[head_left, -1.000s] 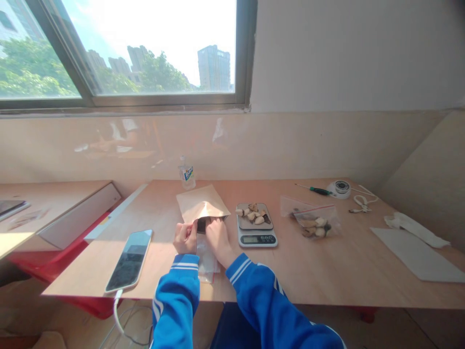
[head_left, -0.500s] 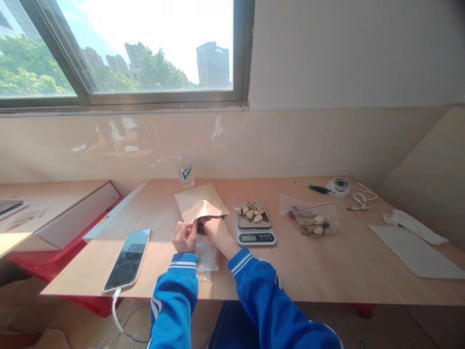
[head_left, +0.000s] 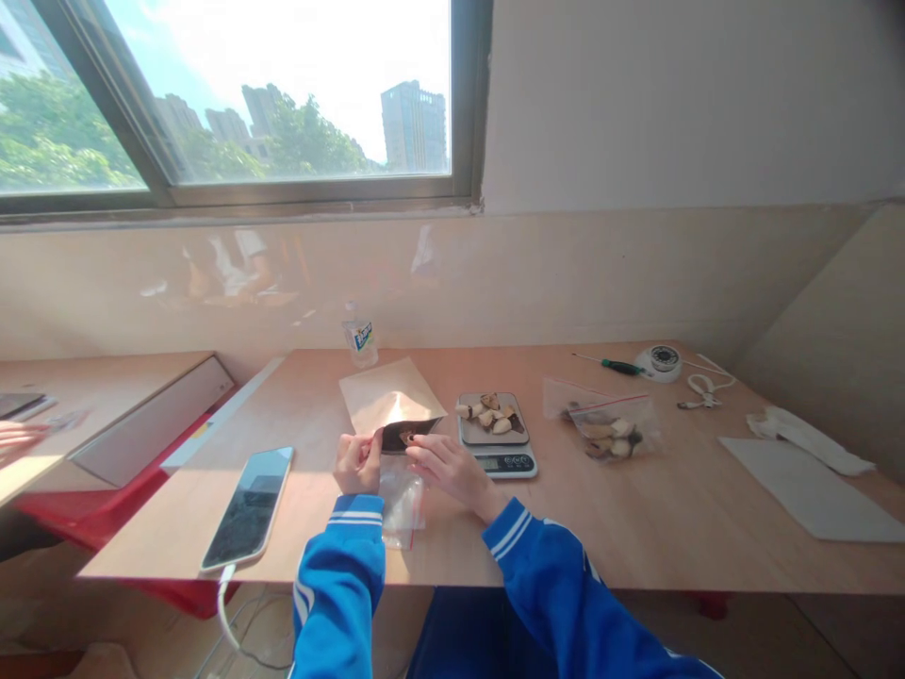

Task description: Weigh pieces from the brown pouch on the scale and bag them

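Observation:
My left hand [head_left: 357,462] pinches the near edge of a brown kraft paper bag [head_left: 390,389], which lies flat with its dark mouth open toward me. At that mouth is my right hand [head_left: 449,464], its fingertips closed on a small brown piece that looks like dried mushroom [head_left: 408,437]. Several pale and dark mushroom-like pieces [head_left: 499,415] rest on the pan of a white digital scale [head_left: 509,466], just right of the bag. Below the bag, clear zip bags [head_left: 402,509] lie between my forearms.
Two zip bags of similar pieces [head_left: 612,434] lie right of the scale. Beyond are a screwdriver [head_left: 620,367], a white camera [head_left: 661,362] and a white sheet [head_left: 813,490]. A charging phone [head_left: 249,509] is at left, a bottle [head_left: 362,339] behind. Another person's hand [head_left: 21,438] shows far left.
My right hand has come out of the bag's mouth toward me and right, a brown piece now showing at its fingertips. My left hand stays. Another person's hand has appeared at far left.

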Demonstrator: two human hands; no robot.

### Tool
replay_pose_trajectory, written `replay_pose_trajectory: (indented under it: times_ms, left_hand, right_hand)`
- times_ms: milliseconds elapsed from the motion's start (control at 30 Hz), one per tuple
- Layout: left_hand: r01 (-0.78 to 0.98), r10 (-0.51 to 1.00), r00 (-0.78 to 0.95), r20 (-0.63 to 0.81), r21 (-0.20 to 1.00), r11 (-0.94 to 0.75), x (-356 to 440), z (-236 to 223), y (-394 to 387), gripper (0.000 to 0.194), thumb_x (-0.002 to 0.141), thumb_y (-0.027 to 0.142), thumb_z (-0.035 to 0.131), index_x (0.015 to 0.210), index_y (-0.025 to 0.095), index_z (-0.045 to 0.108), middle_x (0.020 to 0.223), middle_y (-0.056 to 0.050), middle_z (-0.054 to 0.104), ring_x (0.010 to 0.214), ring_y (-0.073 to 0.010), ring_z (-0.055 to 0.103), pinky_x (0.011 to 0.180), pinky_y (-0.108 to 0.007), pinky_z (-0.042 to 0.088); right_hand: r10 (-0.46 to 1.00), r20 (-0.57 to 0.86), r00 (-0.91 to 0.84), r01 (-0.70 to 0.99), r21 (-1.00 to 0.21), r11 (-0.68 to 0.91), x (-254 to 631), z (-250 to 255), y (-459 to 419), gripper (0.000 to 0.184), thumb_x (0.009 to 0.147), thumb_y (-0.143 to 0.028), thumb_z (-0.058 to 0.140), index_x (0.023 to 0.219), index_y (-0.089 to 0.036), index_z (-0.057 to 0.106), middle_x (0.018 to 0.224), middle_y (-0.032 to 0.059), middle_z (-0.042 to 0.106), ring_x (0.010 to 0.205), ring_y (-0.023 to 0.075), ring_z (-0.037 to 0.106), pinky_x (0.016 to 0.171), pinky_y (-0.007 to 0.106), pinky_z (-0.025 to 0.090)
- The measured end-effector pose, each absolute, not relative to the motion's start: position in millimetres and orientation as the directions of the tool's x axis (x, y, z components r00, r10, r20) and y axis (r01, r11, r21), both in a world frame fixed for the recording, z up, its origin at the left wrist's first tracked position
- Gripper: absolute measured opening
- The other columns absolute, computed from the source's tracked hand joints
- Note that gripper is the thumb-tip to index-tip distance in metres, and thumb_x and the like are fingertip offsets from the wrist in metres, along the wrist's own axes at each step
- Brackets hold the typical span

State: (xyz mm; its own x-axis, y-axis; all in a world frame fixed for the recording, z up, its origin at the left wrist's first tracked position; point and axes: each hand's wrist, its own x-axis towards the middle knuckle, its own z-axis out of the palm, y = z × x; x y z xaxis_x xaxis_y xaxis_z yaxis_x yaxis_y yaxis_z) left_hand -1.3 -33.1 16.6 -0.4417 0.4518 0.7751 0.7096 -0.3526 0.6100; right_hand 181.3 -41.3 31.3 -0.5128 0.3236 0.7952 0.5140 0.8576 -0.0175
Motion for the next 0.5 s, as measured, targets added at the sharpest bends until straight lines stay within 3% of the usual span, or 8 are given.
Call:
replay_pose_trajectory:
  times_ms: [133,267,500]
  left_hand:
    - [0.696,0.457,-0.444,0.771,0.618,-0.366,-1.7,15.9,-33.2,0.024,0.076,0.038,0.067,0.061,0.019,0.066,0.056,0.004,0.044,0.045,-0.0051,0.041,0.045,-0.017,0.036]
    - [0.688,0.461,-0.448,0.766,0.625,-0.368,-0.5,17.6,-34.1,0.027,0.076,0.041,0.066,0.061,0.018,0.066,0.055,0.004,0.044,0.044,-0.0051,0.040,0.045,-0.017,0.036]
    - [0.676,0.474,-0.471,0.744,0.650,-0.347,4.9,23.4,-38.7,0.026,0.077,0.039,0.067,0.061,0.018,0.064,0.057,0.004,0.043,0.047,-0.0059,0.040,0.047,-0.019,0.036]
  right_hand:
    - [0.384,0.825,-0.415,0.595,-0.074,0.801,217.4,32.6,-47.9,0.019,0.091,-0.028,0.053,0.106,-0.018,0.061,0.102,0.0086,0.067,0.097,0.0186,0.062,0.084,0.032,0.052]
    - [0.519,0.778,-0.355,0.693,-0.154,0.705,246.1,29.3,-40.3,0.017,0.091,-0.025,0.052,0.103,-0.018,0.061,0.103,0.0085,0.068,0.103,0.0214,0.060,0.090,0.038,0.049]
    - [0.638,0.720,-0.274,0.803,-0.194,0.564,254.7,24.1,-35.2,0.020,0.091,-0.021,0.047,0.098,-0.020,0.065,0.109,0.0092,0.066,0.110,0.0247,0.055,0.097,0.044,0.044]
